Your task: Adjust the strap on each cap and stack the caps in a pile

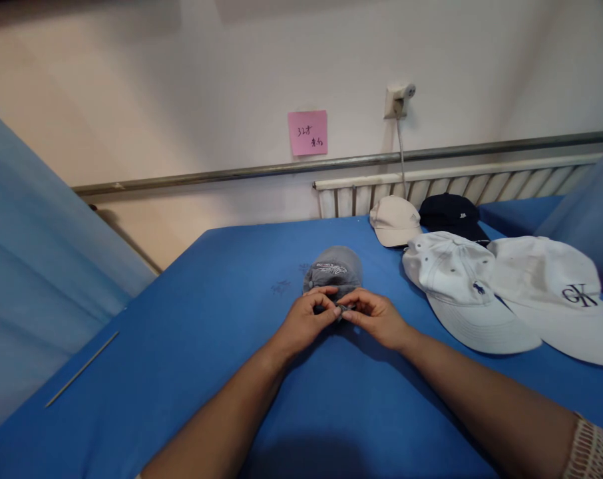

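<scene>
A dark grey baseball cap (334, 263) with white lettering lies on the blue-covered table, its brim pointing away from me. My left hand (304, 319) is closed in a pinch at the cap's near edge, thumb and fingertips on what looks like its back strap. From the other side my right hand (379, 320) pinches the same spot, and the two thumbs nearly meet. The fingers hide most of the strap and any fastener on it.
On the right lie a beige cap (394, 219), a black cap (448, 211), a white cap with a dark emblem (461, 279) and a white lettered cap (546, 273). A thin stick (82, 369) rests at left. Behind are a radiator (456, 185) and a metal pipe (261, 171).
</scene>
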The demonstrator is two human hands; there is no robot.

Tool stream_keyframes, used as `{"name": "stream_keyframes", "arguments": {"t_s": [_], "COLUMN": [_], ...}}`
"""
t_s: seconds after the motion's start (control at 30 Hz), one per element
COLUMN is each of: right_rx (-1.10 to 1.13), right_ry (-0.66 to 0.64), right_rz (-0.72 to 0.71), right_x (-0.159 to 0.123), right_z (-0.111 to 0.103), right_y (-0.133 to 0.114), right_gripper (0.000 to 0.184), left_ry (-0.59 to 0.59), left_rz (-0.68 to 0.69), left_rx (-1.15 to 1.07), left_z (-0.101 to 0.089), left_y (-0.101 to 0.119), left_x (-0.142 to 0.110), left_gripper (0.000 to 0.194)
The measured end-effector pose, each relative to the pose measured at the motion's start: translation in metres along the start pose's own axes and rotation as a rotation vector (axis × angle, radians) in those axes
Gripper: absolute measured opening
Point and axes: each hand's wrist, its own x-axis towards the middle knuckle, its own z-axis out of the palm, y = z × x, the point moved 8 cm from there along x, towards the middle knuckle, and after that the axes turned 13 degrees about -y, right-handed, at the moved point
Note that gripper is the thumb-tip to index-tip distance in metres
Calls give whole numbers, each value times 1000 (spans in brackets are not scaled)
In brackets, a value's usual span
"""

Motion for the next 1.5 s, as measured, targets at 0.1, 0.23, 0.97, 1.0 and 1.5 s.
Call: {"name": "stream_keyframes", "arguments": {"t_s": [0.1,0.23,0.97,1.0,1.5], "right_rx": [85,143,154,154,-174], "right_ry": [1,-15,76,74,108], "right_rz": [23,23,84,84,-53], "right_x": [0,-2,-3,-3,-5], "right_z": [2,5,-1,-1,-5], "right_y": [4,1,10,10,-13], "right_gripper": [27,26,18,19,6], "left_ry": [14,21,21,19,-6], "left_rz": [10,23,133,144,191], "left_rx": [4,-16,449,474,663], "left_z": [-1,-1,4,5,14], "left_y": [1,2,20,21,26], "left_x": [0,0,-5,-5,-5], "left_gripper": [16,17,25,25,14]}}
